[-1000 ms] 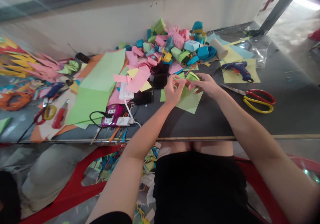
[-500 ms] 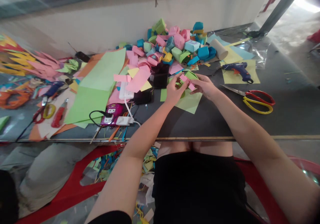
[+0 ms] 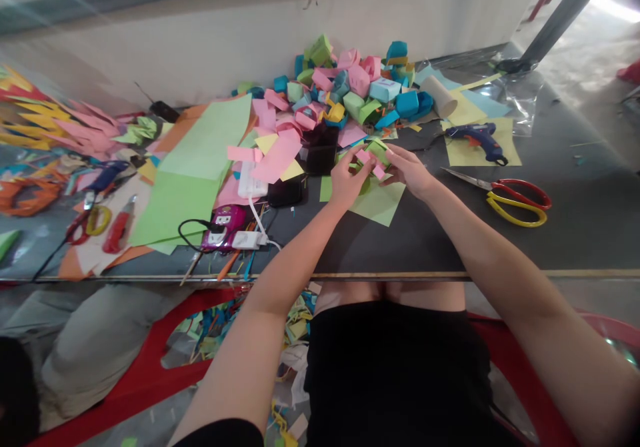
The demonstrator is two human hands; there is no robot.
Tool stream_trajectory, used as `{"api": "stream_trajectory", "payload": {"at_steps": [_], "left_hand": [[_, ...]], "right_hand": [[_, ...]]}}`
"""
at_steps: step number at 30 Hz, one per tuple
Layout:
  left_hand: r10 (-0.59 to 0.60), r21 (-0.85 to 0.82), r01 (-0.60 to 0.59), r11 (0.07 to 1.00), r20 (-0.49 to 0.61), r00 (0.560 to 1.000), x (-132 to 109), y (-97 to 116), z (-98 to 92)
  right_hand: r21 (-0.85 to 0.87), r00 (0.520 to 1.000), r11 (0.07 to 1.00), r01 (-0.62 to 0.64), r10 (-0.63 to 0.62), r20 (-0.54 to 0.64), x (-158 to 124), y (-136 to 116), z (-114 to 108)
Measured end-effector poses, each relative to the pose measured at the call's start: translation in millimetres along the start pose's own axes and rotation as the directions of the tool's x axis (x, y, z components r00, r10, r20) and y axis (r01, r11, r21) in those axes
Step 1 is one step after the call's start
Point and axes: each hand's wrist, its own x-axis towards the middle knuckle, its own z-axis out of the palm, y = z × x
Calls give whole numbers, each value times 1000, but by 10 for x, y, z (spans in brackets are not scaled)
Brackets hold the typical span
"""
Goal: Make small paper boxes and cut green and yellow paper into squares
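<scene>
Between my two hands is a small green folded paper piece [image 3: 376, 148] with a pink paper strip [image 3: 379, 169] against its near side. My left hand [image 3: 349, 175] pinches the strip and the piece from the left, thumb in front. From the right, my right hand [image 3: 409, 168] has its fingers closed around the other side. Fingers hide part of the folded shape. Beneath the hands a pale green sheet [image 3: 383, 206] lies on the dark table [image 3: 400, 250]. Scissors [image 3: 517, 202] with one red and one yellow handle lie right of my right hand.
A heap of folded paper pieces [image 3: 357, 80] sits against the wall. A blue glue gun [image 3: 480, 142] rests on yellow paper at right. Left are black phones [image 3: 285, 192], a purple power socket [image 3: 230, 224] with cables, green sheets [image 3: 187, 187] and a red cutter [image 3: 119, 226].
The green piece and pink strip have turned slightly in my fingers. My right hand's fingers have shifted a little around the piece. The tabletop things stay where they were.
</scene>
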Motion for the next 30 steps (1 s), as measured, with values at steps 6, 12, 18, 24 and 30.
{"api": "stream_trajectory", "payload": {"at_steps": [6,12,18,24,30], "left_hand": [[42,-13,-42,999,0,999,18,-65,-1],[60,9,-60,998,29,998,10,-35,-13],[51,16,-51,999,32,998,-17,27,-18],[59,-3,-59,998,18,998,-32,58,-26],[71,-1,-71,998,-1,998,-32,53,-24]], "right_hand": [[-42,1000,999,21,-21,1,-30,-22,-1],[-88,994,990,111,-112,-11,-40,-34,3],[-140,995,985,100,-103,-14,-35,-24,-9],[-163,995,982,95,-91,29,-82,-73,33],[-137,993,985,106,-97,70,-85,-76,59]]}}
